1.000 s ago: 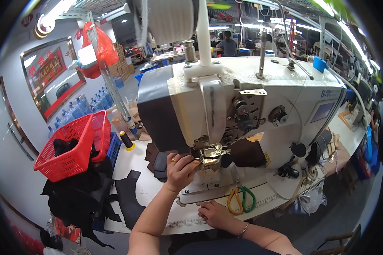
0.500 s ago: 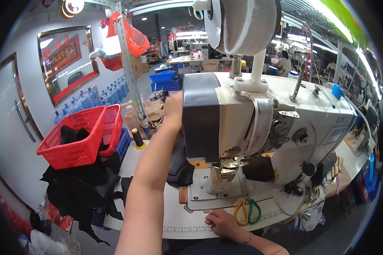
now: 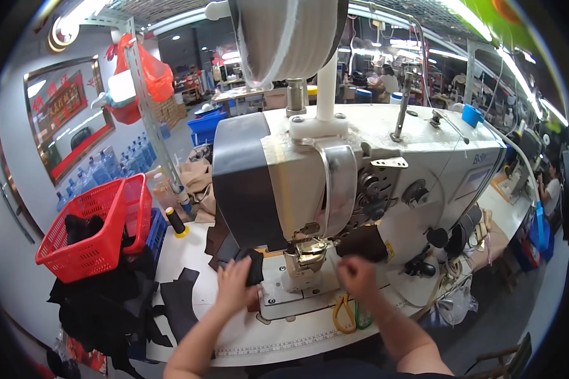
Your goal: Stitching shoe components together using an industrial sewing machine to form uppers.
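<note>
A sewing machine (image 3: 385, 170) with a pale body and dark front cover stands before me. My left hand (image 3: 235, 285) is left of the needle area, fingers apart, at the edge of black cut pieces (image 3: 254, 268). My right hand (image 3: 357, 276) is raised just right of the presser foot (image 3: 310, 249), fingers curled closed and slightly blurred; anything inside them is hidden. Behind it a dark brown piece (image 3: 363, 243) lies under the machine arm. Scissors with yellow and green handles (image 3: 344, 314) lie near the front edge, below the right hand.
Red plastic baskets (image 3: 85, 237) holding black material stand at the left, above a heap of black scraps (image 3: 101, 303). A black thread cone (image 3: 176, 221) and a flat dark piece (image 3: 180, 303) sit on the white table (image 3: 234, 344). A large white spool (image 3: 291, 38) tops the machine.
My left hand has come back from behind the machine head to the pieces beside the needle. My right hand has risen from the front edge toward the needle's right. The view has shifted.
</note>
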Action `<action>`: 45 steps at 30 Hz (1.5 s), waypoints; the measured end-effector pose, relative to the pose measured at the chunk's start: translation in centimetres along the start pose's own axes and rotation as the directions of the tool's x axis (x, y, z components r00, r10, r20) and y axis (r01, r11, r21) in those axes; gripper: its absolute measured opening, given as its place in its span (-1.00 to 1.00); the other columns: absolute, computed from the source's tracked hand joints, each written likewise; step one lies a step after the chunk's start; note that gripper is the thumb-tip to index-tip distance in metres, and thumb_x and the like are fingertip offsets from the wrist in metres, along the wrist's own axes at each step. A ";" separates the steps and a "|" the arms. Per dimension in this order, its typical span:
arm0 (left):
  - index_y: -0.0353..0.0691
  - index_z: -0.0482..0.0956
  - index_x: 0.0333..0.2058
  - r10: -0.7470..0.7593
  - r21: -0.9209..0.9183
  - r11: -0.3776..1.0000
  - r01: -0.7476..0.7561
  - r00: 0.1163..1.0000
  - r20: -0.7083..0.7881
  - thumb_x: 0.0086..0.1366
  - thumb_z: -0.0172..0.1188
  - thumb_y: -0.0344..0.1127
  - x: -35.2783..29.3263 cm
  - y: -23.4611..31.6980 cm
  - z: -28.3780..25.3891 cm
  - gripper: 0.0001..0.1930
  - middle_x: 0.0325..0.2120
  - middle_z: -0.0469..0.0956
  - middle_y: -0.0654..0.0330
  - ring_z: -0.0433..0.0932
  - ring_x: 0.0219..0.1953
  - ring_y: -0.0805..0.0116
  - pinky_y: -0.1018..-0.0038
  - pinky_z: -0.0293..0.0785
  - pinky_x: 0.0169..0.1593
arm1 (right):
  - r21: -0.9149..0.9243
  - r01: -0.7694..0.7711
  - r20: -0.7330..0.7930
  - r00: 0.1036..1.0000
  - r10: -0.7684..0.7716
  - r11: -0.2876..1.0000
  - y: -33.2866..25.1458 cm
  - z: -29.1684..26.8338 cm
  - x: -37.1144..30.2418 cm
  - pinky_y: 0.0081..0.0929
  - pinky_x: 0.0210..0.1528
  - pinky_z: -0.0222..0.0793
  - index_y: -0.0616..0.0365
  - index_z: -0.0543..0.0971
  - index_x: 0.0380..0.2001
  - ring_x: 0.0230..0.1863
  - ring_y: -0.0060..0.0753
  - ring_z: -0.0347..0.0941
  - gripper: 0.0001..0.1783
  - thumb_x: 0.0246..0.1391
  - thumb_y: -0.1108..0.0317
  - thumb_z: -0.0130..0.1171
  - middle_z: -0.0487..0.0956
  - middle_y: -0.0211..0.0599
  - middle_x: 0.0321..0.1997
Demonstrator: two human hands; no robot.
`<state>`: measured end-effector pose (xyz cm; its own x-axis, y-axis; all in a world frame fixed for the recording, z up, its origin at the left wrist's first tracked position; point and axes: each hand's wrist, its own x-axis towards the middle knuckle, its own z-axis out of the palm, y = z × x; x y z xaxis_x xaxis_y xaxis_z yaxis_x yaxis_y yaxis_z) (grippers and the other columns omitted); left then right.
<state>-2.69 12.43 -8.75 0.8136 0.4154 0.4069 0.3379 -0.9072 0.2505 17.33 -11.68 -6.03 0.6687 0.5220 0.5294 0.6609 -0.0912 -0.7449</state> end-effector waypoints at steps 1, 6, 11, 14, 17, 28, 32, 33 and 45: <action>-0.16 0.22 0.11 0.016 -0.140 0.990 -0.011 0.999 0.034 -0.13 0.35 -0.06 -1.4 2.3 -0.3 -0.19 0.10 0.27 0.09 0.15 0.17 -0.09 -0.09 -0.05 0.20 | 0.017 0.106 -0.134 0.986 -0.103 0.994 3.1 0.0 2.6 -0.54 -0.43 0.40 0.22 0.55 -0.43 -0.52 -0.48 0.48 -0.90 -0.10 0.48 0.17 0.56 -0.20 -0.51; -0.14 0.20 0.15 0.242 -0.262 0.947 -0.184 0.948 0.208 -0.05 0.29 0.02 -7.8 11.3 0.1 -0.20 0.09 0.25 0.08 0.11 0.21 -0.02 -0.09 0.01 0.16 | -0.549 0.012 -0.094 0.993 -0.076 0.836 14.7 0.8 12.2 -0.22 -0.21 0.37 0.22 0.55 -0.38 -0.30 0.02 0.47 -0.75 -0.05 0.24 0.13 0.56 -0.07 -0.37; -0.27 0.38 -0.05 0.218 -0.271 0.930 -0.250 0.965 -0.145 0.07 0.11 -0.28 -12.3 11.4 5.5 -0.56 -0.04 0.35 -0.05 0.29 0.03 -0.12 0.11 0.23 0.10 | -0.496 0.241 -0.100 0.939 -0.330 0.834 10.9 7.2 16.4 -0.18 -0.16 0.34 0.24 0.53 -0.33 -0.22 0.04 0.45 -0.72 -0.04 0.25 0.11 0.53 -0.02 -0.29; -0.18 0.44 -0.10 0.249 -0.363 0.888 -0.282 0.959 -0.136 0.05 0.25 -0.19 -11.6 11.6 3.9 -0.57 -0.14 0.46 0.15 0.42 -0.02 0.17 0.31 0.33 0.05 | -0.495 0.292 -0.032 0.935 -0.353 0.818 8.4 4.6 15.3 -0.19 -0.15 0.34 0.24 0.52 -0.30 -0.21 0.02 0.45 -0.73 -0.03 0.27 0.11 0.52 -0.02 -0.26; -0.15 0.50 -0.18 0.252 -0.405 0.862 -0.306 0.950 -0.183 0.09 0.21 -0.29 -11.0 11.7 3.7 -0.71 -0.24 0.50 0.22 0.48 -0.09 0.23 0.42 0.41 -0.05 | -0.475 0.366 0.092 0.925 -0.368 0.801 6.7 5.0 13.7 -0.21 -0.14 0.34 0.23 0.51 -0.28 -0.19 0.00 0.44 -0.73 -0.02 0.28 0.11 0.51 -0.02 -0.22; -0.20 0.53 -0.16 0.009 -0.893 0.441 0.093 0.994 0.108 0.14 0.13 -0.46 -9.1 6.1 -0.5 -0.74 -0.20 0.54 0.18 0.52 -0.16 0.39 0.48 0.39 -0.03 | -0.604 0.359 0.241 0.933 -0.267 0.711 6.1 -2.7 14.9 -0.24 -0.10 0.33 0.23 0.49 -0.21 -0.14 -0.07 0.43 -0.74 0.02 0.35 0.09 0.47 -0.02 -0.10; -0.21 0.57 -0.33 -0.350 -0.524 0.838 0.153 0.887 -0.302 0.11 0.10 -0.47 -4.4 -4.8 -6.6 -0.86 -0.35 0.56 0.06 0.55 -0.28 0.10 0.37 0.46 -0.16 | -0.596 0.322 0.181 0.946 -0.268 0.735 3.7 -7.6 9.7 -0.30 -0.13 0.34 0.22 0.49 -0.23 -0.20 -0.12 0.45 -0.76 0.02 0.35 0.10 0.52 -0.11 -0.17; -0.23 0.58 -0.34 -0.459 -0.391 0.861 0.326 0.829 -0.318 0.10 0.09 -0.47 -4.0 -7.8 -6.7 -0.85 -0.35 0.55 0.02 0.53 -0.26 0.04 0.34 0.46 -0.19 | -0.528 0.247 0.187 0.967 -0.173 0.812 2.0 -8.9 8.4 -0.33 -0.23 0.33 0.25 0.50 -0.27 -0.31 -0.13 0.44 -0.75 -0.03 0.35 0.14 0.53 -0.16 -0.29; -0.20 0.59 -0.39 -0.508 0.244 0.806 0.540 0.841 -0.183 0.02 0.22 -0.35 -6.7 -14.3 -7.2 -0.85 -0.36 0.49 0.08 0.50 -0.23 0.08 0.23 0.42 -0.18 | -0.014 0.109 0.451 0.888 -0.091 0.994 -12.3 -10.0 0.0 -0.55 -0.47 0.32 0.24 0.55 -0.44 -0.55 -0.50 0.42 -0.77 -0.26 0.45 0.33 0.49 -0.28 -0.59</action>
<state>-16.35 23.10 -8.70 0.4260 0.8229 0.3759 0.8268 -0.5228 0.2074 12.57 -18.99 7.21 0.3803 0.8542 0.3547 0.7343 -0.0457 -0.6773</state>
